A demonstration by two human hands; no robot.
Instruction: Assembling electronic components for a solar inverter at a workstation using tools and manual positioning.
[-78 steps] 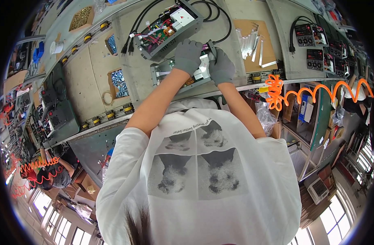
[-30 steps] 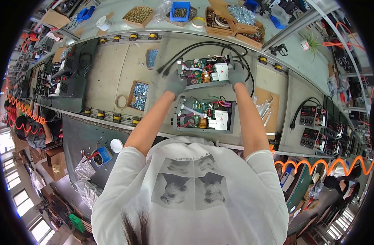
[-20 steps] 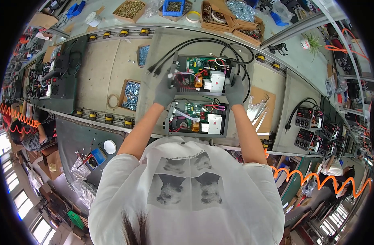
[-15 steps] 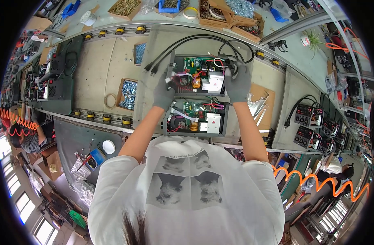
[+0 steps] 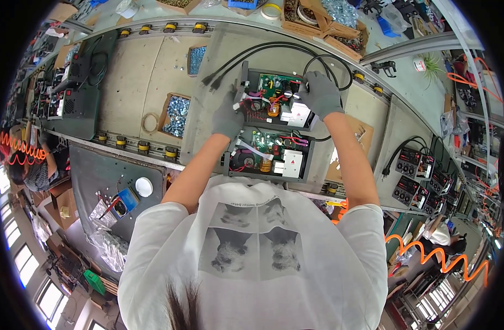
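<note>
Two opened electronic units lie one behind the other in front of me, each a dark metal case with a green circuit board, wires and pale heat sinks. At the left wall of the far unit (image 5: 269, 122), my left hand (image 5: 228, 116), in a grey glove, grips the case edge. My right hand (image 5: 322, 94), also gloved, reaches over that unit's far right corner. Its fingers are bent together above the board and hide what they hold, if anything. The near unit (image 5: 290, 163) sits closer to my body, untouched.
Black power cables (image 5: 252, 50) curve behind the units. A box of small metal fasteners (image 5: 175, 115) and a tape ring (image 5: 151, 122) lie to the left. Finished-looking black units (image 5: 411, 163) stand at the right, and black cases (image 5: 79, 96) at the far left. An orange coiled hose (image 5: 422, 250) hangs at right.
My right hand has shifted from the far unit's right side to over its far right corner, fingers now above the board. My left hand stays at the left wall. The view has turned slightly.
</note>
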